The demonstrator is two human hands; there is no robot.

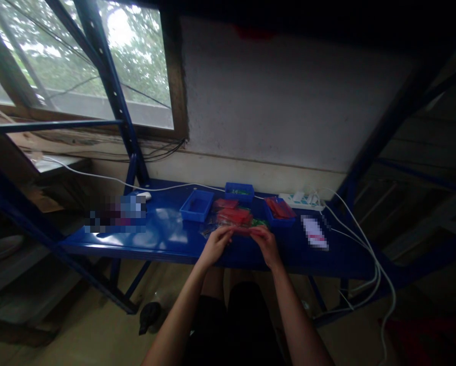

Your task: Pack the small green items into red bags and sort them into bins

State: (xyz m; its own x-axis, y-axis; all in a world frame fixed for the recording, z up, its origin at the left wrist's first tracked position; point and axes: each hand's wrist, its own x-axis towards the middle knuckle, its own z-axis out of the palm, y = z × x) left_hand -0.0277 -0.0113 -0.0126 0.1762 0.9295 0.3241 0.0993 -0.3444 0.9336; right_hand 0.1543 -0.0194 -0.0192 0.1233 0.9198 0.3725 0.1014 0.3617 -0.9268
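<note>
Close to the front edge of the blue shelf table, my left hand (215,246) pinches one end of a small red plastic packet (241,231). The other end is between the fingers of my right hand (268,246), so the packet stretches level between both hands. Just beyond it lies a loose pile of red packets (233,216), with clear plastic bags (208,227) at its left and a green packet (259,222) at its right. Fine detail of the held packet is too dim to make out.
A blue tray (186,213) stands left of the pile. Behind is another blue tray (239,197) holding green pieces; a third blue tray (283,222) at right holds red packets. A power strip (302,202) with white cables (361,239) lies at back right. Blue posts (116,96) frame the table (163,241).
</note>
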